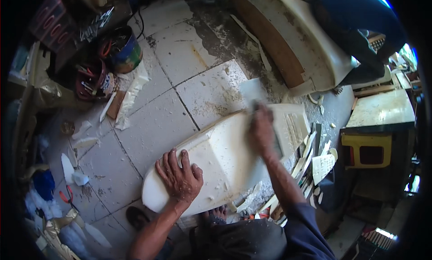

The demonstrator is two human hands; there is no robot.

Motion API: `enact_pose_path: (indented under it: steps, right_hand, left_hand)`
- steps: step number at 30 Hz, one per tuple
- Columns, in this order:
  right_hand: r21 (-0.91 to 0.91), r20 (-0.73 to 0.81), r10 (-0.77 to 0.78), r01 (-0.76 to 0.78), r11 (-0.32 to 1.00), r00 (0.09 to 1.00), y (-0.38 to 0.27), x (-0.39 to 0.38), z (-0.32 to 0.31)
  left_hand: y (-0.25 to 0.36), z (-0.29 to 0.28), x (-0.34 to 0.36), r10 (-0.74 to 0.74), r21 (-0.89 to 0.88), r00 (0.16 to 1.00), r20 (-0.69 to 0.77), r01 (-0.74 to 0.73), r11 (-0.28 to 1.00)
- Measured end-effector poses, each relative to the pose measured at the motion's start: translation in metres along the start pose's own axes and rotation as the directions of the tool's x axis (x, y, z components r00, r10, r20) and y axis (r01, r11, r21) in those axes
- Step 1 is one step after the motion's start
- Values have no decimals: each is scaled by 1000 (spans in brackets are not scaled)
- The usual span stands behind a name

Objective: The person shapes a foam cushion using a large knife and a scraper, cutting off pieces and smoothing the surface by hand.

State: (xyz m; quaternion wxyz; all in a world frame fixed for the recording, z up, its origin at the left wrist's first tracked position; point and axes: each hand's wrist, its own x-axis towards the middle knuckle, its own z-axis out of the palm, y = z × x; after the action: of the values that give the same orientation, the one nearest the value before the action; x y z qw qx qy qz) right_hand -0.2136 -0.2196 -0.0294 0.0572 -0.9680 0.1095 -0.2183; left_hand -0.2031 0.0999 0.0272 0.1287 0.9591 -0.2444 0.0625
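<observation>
The long white carved foam slab (225,156), already shaped and ringed by offcuts (306,165), was pinned flat under the spread left hand (180,179), while the right hand (262,131) was closed around a blurred tool, the surface work apparently unfinished.

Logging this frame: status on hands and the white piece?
Left hand flat on white foam piece, open. Right hand gripping a blurred tool on its far end. Foam offcuts piled right of it; another person beyond.
</observation>
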Motion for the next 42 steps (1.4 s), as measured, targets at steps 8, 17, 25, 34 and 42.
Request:
enact_pose_path:
  steps: [8,17,25,34,42]
  right_hand:
    - [-37,52,36,-34,999,998,11,-9,5]
    - [-49,101,79,-74,996,992,6,-4,-2]
    - [40,120,106,-112,993,987,16,-5,-13]
    - [43,124,20,-26,999,992,11,-16,-4]
    - [25,208,190,-199,980,960,-7,-22,-14]
  left_hand:
    - [0,0,0,24,16,1000,-19,-23,1000]
    - [-4,5,9,45,26,999,-2,-45,999]
    - [-2,-3,-18,62,-9,996,67,-61,998]
    - [2,-1,-2,58,15,998,4,-58,998]
    - [2,0,-5,46,57,999,9,-46,997]
